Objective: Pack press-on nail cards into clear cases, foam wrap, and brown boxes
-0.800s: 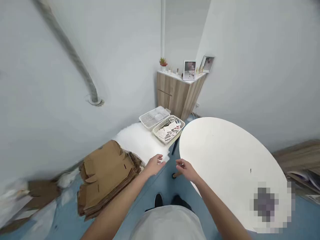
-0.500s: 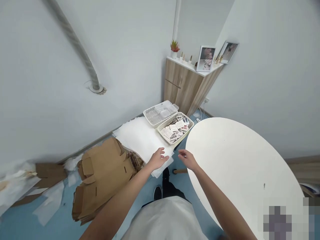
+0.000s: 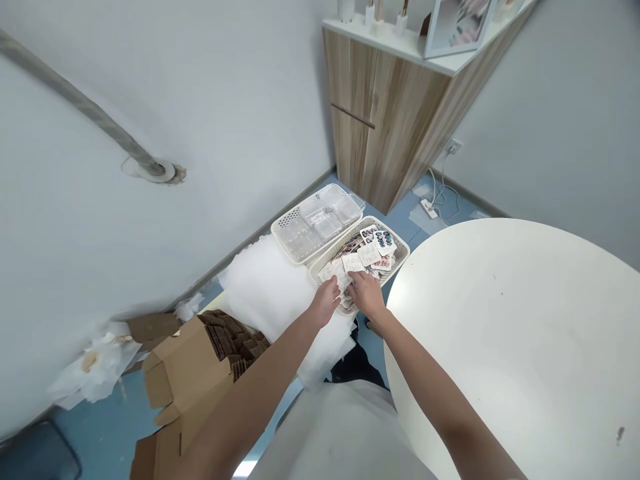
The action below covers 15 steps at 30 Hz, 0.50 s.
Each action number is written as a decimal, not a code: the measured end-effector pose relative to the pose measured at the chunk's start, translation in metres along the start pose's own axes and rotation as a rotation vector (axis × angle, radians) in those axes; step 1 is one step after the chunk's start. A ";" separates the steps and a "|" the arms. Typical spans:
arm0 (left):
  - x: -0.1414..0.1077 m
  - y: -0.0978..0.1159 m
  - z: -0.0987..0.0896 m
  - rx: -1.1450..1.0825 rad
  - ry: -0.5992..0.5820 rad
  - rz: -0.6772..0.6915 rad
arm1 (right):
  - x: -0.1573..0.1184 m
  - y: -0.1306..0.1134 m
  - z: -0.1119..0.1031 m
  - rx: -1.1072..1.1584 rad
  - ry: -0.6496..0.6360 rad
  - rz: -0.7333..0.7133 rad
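Right hand (image 3: 367, 293) curls half-open over cards (image 3: 369, 254) in the basket (image 3: 399, 265), mid-frame; left hand (image 3: 326, 301) bends beside it. I can't tell if either grips. Seems like reaching in; thin cards need pinching.

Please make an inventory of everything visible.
Baskets: two, whitish, centre
Cards: many, whitish, right basket
Clear trays: uncounted, transparent, left basket
Sheets: several, white, near baskets
Cardboard: several, brown, lower left
Wrapping: uncounted, white, left floor
Dark object: one, black, bottom left
Pipe: one, grey, left wall
Cabinet: one, woodgrain, back
Frame: one, white, cabinet top
Ornaments: several, white, cabinet top
Power strip: one, white, floor
Table: one, white, right
Left hand: one, bare, at basket
Right hand: one, bare, at cards
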State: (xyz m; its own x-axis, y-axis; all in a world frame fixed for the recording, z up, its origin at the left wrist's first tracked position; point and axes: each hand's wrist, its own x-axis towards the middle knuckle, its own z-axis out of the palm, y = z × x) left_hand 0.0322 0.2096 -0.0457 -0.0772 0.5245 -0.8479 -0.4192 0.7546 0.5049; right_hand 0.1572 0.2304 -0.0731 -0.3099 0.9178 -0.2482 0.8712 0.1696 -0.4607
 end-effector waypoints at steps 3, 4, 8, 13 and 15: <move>0.014 -0.001 0.003 -0.013 0.059 -0.033 | 0.015 -0.002 0.006 -0.062 -0.055 0.005; 0.017 -0.002 0.003 -0.011 0.063 -0.041 | 0.017 -0.003 0.009 -0.077 -0.070 0.006; 0.023 -0.005 0.005 -0.027 0.028 -0.101 | 0.020 -0.002 0.017 -0.099 -0.117 0.015; 0.024 -0.004 0.008 -0.063 -0.001 -0.112 | 0.022 0.001 0.020 -0.007 -0.114 0.062; 0.022 -0.004 0.008 -0.059 0.006 -0.089 | 0.021 0.001 0.017 0.039 -0.089 0.098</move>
State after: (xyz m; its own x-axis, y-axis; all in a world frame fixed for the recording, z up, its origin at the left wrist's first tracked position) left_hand 0.0388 0.2215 -0.0652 -0.0427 0.4541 -0.8899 -0.4772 0.7733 0.4175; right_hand 0.1450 0.2434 -0.0936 -0.2583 0.8935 -0.3673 0.8838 0.0651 -0.4633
